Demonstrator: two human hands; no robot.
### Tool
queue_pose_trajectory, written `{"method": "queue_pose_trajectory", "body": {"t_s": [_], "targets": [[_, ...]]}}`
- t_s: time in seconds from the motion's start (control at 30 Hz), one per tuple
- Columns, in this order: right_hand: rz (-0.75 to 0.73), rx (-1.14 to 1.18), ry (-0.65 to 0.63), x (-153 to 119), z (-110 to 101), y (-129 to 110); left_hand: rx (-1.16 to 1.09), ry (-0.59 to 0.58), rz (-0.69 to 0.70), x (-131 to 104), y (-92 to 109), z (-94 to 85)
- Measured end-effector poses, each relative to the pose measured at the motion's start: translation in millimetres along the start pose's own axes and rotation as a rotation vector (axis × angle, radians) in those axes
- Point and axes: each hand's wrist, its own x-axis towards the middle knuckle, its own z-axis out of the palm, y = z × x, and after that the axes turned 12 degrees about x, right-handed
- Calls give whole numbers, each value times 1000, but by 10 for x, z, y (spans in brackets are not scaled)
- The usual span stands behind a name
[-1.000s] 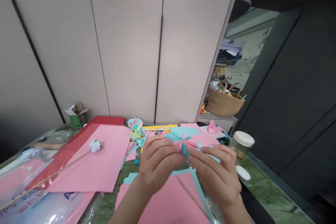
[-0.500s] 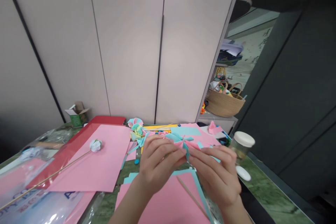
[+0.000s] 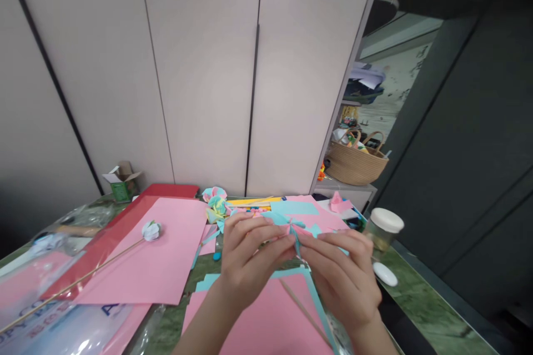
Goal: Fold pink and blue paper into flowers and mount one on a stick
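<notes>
A folded paper flower [image 3: 296,227] in blue and pink is pinched between both hands, above the table. My left hand [image 3: 254,255] is closed on its left side, and my right hand [image 3: 341,266] grips the right side. Fingers cover much of the paper, so its full shape is hidden. Beneath the hands lies a stack of pink paper [image 3: 258,316] with blue sheets showing at its edges. A thin wooden stick [image 3: 306,312] rests slantwise on that stack.
To the left, a white paper flower [image 3: 151,230] on a long stick lies over pink sheets [image 3: 166,272]. Crumpled paper flowers [image 3: 217,208] sit at the back. A lidded jar [image 3: 383,230] and a white oval object [image 3: 385,274] stand right. Behind rises a cabinet [image 3: 200,77].
The fingers of my left hand have shifted slightly on the paper flower, and its blue and pink folds look more pinched together. Everything else stays in place.
</notes>
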Motion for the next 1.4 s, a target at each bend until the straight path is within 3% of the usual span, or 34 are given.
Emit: {"method": "queue_pose_trajectory", "body": {"t_s": [0.7,1.07,1.13,1.3,1.4], "targets": [[-36,90,-69,90,-56,17,-125,-132,-79,38,-41,-36],[-5,104,-70,85,-49,-1,-173,-116,-81,20,-54,-27],[16,133,-85,90,-49,1,-201,-179,-86,28,-59,-46],[80,228,-210,105,-48,10,-315,-533,-169,56,-73,-112],[114,244,-250,100,-44,18,-332,-653,-213,75,-72,-133]]}}
